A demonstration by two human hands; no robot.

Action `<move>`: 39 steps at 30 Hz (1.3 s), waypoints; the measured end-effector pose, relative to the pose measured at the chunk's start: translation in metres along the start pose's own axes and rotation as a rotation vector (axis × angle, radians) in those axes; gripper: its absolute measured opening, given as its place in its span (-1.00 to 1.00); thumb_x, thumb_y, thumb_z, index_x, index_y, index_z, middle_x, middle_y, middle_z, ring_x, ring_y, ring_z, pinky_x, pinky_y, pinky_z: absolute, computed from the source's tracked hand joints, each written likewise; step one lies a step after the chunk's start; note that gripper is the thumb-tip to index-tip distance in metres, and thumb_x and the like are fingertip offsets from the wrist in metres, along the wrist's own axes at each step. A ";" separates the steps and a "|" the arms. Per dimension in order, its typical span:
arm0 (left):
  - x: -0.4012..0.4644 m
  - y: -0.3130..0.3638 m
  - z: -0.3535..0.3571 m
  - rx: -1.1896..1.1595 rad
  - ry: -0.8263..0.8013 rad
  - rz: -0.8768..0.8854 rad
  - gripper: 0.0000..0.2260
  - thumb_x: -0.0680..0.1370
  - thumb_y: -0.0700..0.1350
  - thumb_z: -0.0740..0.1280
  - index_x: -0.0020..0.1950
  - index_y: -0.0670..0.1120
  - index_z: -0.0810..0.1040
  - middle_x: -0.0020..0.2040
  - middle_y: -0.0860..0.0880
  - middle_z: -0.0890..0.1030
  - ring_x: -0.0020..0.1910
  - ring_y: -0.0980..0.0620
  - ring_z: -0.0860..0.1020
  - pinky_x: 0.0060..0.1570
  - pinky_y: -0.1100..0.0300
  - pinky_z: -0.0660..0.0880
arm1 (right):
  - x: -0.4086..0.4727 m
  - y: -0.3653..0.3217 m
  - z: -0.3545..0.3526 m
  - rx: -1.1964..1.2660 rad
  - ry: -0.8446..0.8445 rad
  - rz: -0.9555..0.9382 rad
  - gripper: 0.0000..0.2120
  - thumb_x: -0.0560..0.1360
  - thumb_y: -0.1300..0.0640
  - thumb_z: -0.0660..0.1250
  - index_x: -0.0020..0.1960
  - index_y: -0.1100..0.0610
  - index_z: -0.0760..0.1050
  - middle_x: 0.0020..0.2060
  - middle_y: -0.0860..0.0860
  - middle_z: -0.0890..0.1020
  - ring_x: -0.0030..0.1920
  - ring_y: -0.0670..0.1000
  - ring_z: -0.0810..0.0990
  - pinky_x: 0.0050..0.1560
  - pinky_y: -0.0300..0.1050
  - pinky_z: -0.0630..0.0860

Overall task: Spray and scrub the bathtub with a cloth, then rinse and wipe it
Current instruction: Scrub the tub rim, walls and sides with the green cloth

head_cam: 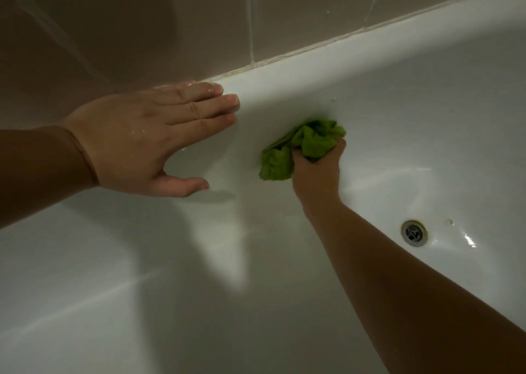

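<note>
My left hand (148,140) is closest, fingers flat and straight on the far rim of the tub (398,95), thumb spread out. I'd say it's there purely to prop me up while I lean in. Right hand (318,166) reaches further down and has the green cloth (299,146) bunched in a fist, pressed against the inside wall just under the rim, so bunching probably gives more scrubbing pressure. The drain (414,233) sits off to the right, well apart from the cloth.

Crumpled green cloth (301,146) against white bathtub (398,117)
</note>
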State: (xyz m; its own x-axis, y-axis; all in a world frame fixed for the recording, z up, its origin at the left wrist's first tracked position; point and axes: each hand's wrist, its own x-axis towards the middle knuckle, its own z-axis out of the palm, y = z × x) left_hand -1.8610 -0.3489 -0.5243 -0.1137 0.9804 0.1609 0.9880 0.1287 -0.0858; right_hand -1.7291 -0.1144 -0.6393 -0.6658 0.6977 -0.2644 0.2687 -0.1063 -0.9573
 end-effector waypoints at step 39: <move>0.027 0.002 0.009 -0.023 0.008 -0.029 -0.20 0.52 0.28 0.36 0.59 -0.22 0.34 0.61 -0.16 0.31 0.60 -0.19 0.27 0.55 -0.17 0.24 | 0.042 0.108 -0.024 -0.218 -0.013 0.160 -0.66 0.55 0.24 0.39 0.22 0.05 0.32 0.05 -0.04 0.56 -0.01 -0.07 0.58 -0.04 -0.19 0.49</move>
State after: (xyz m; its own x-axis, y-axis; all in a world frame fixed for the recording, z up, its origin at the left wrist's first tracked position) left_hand -1.8631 -0.3208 -0.5287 -0.1414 0.9751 0.1707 0.9864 0.1533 -0.0588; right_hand -1.7113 -0.0790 -0.7511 -0.6112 0.6750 -0.4133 0.5140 -0.0586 -0.8558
